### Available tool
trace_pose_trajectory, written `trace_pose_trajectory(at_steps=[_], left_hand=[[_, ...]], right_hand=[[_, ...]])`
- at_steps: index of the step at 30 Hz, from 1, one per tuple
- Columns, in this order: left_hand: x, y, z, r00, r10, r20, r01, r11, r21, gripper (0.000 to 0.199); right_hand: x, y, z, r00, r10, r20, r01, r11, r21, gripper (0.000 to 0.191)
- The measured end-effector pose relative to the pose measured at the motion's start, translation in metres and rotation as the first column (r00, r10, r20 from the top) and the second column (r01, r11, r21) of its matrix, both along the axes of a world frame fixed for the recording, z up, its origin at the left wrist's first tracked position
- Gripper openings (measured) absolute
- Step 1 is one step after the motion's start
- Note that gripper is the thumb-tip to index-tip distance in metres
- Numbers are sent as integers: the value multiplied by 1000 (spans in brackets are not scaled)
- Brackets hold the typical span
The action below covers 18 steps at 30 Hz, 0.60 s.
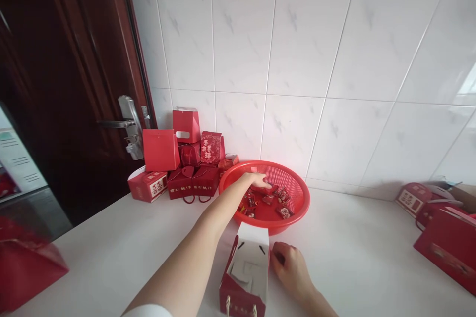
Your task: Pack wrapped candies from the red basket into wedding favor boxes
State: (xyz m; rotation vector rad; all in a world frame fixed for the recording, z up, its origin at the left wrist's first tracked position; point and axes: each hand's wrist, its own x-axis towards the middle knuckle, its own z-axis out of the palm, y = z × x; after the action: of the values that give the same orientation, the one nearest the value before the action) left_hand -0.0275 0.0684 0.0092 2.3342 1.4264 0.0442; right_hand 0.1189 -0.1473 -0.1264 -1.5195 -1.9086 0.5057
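Observation:
My left hand (pixel 257 180) reaches into a red plastic colander basket (pixel 303 208), its fingers closed on a red packet (pixel 263 189). Several small red wrapped candies (pixel 284 213) lie loose on the basket floor around it. Below the basket stands a dark red gift box (pixel 240 297) with its top open, a white inside, a raised white flap and cord handles. Loose white folds of its lining show within, and I see no candy there. My right hand (pixel 292 265) rests on the white table, curled with nothing visible in it, close beside the box's right side.
Several red gift boxes (pixel 193 181) are stacked at the back left by the tiled wall. More red boxes (pixel 448 245) sit at the right edge. A blurred red bag or box (pixel 28 267) is at the near left. A dark wooden door (pixel 85 59) stands left.

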Motion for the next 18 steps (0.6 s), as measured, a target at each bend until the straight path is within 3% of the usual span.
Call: trace_pose_trajectory(at_steps=[5, 9, 12, 15, 18], left_hand=[[8, 5, -3, 998, 5, -63, -13, 991, -132, 96], [-3, 11, 6, 995, -34, -93, 11, 970, -242, 100], [-14, 10, 14, 994, -85, -73, 58, 948, -314, 85], [-22, 7, 18, 993, -114, -38, 94, 933, -348, 55], [-25, 7, 19, 995, -72, -63, 49, 948, -316, 30]], right_hand=[[-1, 2, -1, 1000, 0, 13, 0, 1000, 9, 25], [-1, 1, 1, 1000, 1, 10, -1, 1000, 9, 25], [-1, 0, 3, 1000, 9, 4, -9, 1000, 4, 25], [-1, -1, 4, 1000, 7, 0, -7, 1000, -1, 25], [-2, -2, 5, 1000, -2, 4, 2, 1000, -5, 26]])
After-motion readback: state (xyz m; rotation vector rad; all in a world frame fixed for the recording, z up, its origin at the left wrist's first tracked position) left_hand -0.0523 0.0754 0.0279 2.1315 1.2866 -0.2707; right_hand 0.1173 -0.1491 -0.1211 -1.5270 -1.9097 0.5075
